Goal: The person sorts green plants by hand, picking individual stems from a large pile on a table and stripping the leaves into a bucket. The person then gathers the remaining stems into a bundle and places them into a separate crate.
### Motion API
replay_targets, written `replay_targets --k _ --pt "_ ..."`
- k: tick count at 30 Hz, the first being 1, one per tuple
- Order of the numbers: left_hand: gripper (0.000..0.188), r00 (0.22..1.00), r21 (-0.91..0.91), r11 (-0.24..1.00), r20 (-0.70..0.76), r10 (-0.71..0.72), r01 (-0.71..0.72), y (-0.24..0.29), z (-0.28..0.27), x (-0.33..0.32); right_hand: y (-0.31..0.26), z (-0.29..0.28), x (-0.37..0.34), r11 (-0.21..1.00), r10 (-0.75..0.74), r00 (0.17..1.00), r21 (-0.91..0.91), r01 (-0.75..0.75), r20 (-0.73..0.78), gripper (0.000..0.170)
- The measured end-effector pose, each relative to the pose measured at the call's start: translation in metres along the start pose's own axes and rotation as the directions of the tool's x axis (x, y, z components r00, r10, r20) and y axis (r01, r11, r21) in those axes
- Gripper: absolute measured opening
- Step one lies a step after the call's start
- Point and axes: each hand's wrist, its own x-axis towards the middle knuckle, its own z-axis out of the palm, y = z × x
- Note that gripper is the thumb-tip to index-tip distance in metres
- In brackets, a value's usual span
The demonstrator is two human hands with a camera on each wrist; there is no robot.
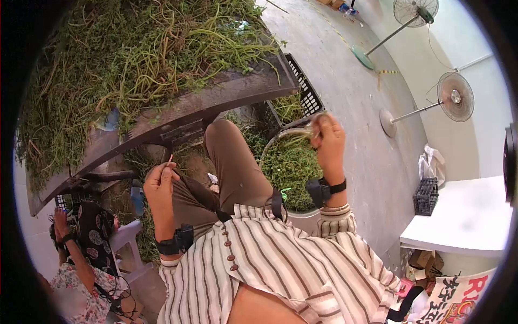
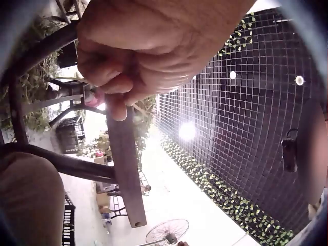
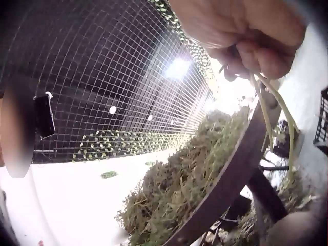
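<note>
Because its fingertips pinch a few thin green stems, the right hand is nearly closed, and we find it just above the far right rim of the round container. To the left of this container, well apart from it and with the person's knees between, the left hand is also curled; its thumb and fingertips pinch a thin pale piece, too small for us to name. What matters most, we judge, is how the stems lie: from the right hand they extend leftward near the container's far rim, so their long axis points roughly to the left hand's side. The right hand is clearly nearer to the container, in which we see leafy greens. Just beyond the container stands a black crate, and beyond to the left a dark table bears a big heap of stems and leaves. Well to the right of the container, we notice a white table and two standing fans.
</note>
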Motion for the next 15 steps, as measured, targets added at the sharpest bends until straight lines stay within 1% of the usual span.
replay_targets --k 1,3,5,7,8,9,10,11,12,14,15 --pt "0.021 1.0 0.003 1.0 0.005 -0.004 0.004 0.001 0.001 0.0 -0.005 -0.005 0.003 1.0 0.006 1.0 -0.001 -0.006 -0.002 0.024" --pt "0.021 1.0 0.036 0.999 0.008 -0.02 0.02 0.003 0.001 0.0 -0.019 -0.01 0.011 0.987 -0.134 0.973 -0.111 0.115 -0.186 0.025" --pt "0.021 0.999 0.075 0.996 0.01 -0.04 0.039 0.003 0.0 0.0 -0.024 -0.02 0.029 0.947 -0.272 0.931 -0.241 0.213 -0.244 0.025" --pt "0.021 1.0 0.118 0.993 0.011 -0.004 0.003 0.002 0.0 -0.002 -0.022 -0.04 0.062 0.892 -0.394 0.901 -0.312 0.327 -0.183 0.025" --pt "0.021 0.999 0.136 0.99 0.027 -0.026 0.022 -0.001 0.0 -0.002 -0.018 -0.044 0.084 0.876 -0.42 0.899 -0.312 0.367 -0.121 0.027" --pt "0.021 1.0 0.157 0.988 0.021 -0.009 0.006 -0.005 -0.001 -0.002 -0.011 -0.051 0.104 0.861 -0.439 0.896 -0.314 0.4 -0.063 0.031" --pt "0.021 1.0 0.176 0.984 0.018 0.009 -0.012 -0.01 -0.002 -0.001 0.002 -0.063 0.124 0.815 -0.402 0.914 -0.474 0.334 -0.047 0.035" --pt "0.023 0.999 0.222 0.975 0.051 0.0 -0.011 -0.014 -0.003 0.0 0.012 -0.075 0.134 0.739 -0.367 0.93 -0.616 0.273 -0.028 0.039" --pt "0.023 0.998 0.226 0.974 0.063 -0.014 -0.001 -0.017 -0.004 0.0 0.012 -0.081 0.129 0.738 -0.354 0.934 -0.624 0.256 -0.036 0.039" --pt "0.031 0.997 0.317 0.948 0.074 -0.01 -0.014 -0.024 -0.007 -0.002 0.01 -0.087 0.126 0.803 -0.294 0.956 -0.544 0.245 -0.004 0.038" --pt "0.031 0.997 0.322 0.947 0.075 -0.024 -0.002 -0.031 -0.009 -0.002 0.005 -0.085 0.114 0.897 -0.164 0.986 -0.419 0.141 -0.02 0.038"
